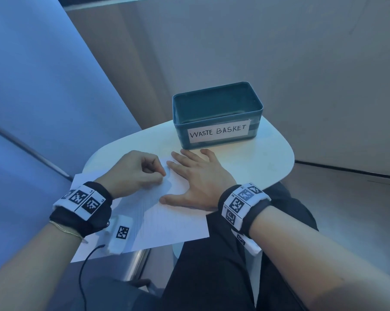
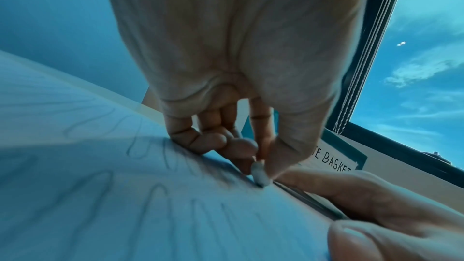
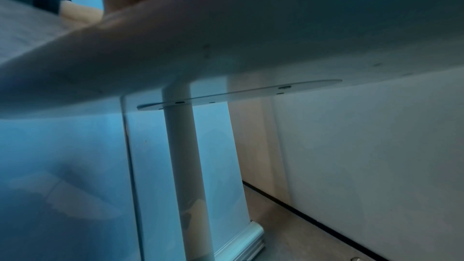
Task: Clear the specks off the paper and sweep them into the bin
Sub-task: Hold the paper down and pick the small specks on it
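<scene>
This looks like an office or meeting nook rather than a home. A small rounded white table (image 1: 268, 158) stands on a single pole (image 3: 180, 166) with a round mounting plate, close against plain pale wall panels (image 1: 301, 63) with a dark skirting line over a hard floor. A dark-framed window (image 2: 426, 66) with a bead-chain blind shows sky, and a teal bin (image 1: 216, 108) carries a handwritten "WASTE BASKET" label (image 1: 218, 131).

Light is dim with a strong blue cast throughout. Daylight enters through the window (image 2: 414, 57), seen in the left wrist view. That view is motion-blurred across the paper (image 2: 125, 195); straight lines bow near the frame edges. The right wrist view is murky under the table (image 3: 226, 37).
</scene>
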